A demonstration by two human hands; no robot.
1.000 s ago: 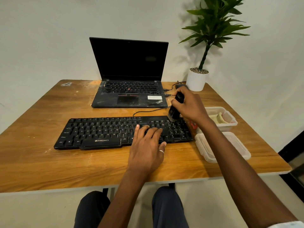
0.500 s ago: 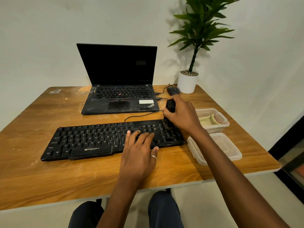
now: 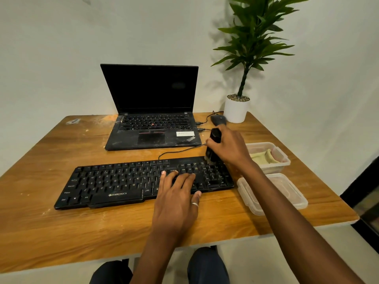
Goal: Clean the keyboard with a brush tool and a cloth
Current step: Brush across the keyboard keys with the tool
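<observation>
A black Zebronics keyboard (image 3: 114, 181) lies across the middle of the wooden table (image 3: 61, 232). My right hand (image 3: 229, 148) grips a black brush tool (image 3: 214, 144) held upright, its bristles down on the keys at the keyboard's far right corner. My left hand (image 3: 176, 199) rests flat on the keys right of centre, fingers straight, a ring on one finger. A pale green cloth (image 3: 263, 156) lies folded in a clear plastic container (image 3: 285, 162) just right of the keyboard.
An open black laptop (image 3: 151, 124) stands behind the keyboard, cables running to it. A black mouse (image 3: 218, 119) and a potted plant (image 3: 236, 108) sit at the back right. A clear lid (image 3: 287, 193) lies near the table's right front edge.
The brush has stayed over the keyboard's right end, shifting slightly along the top keys. My left hand stays pressed on the keys. The camera view has tilted and shifted.
</observation>
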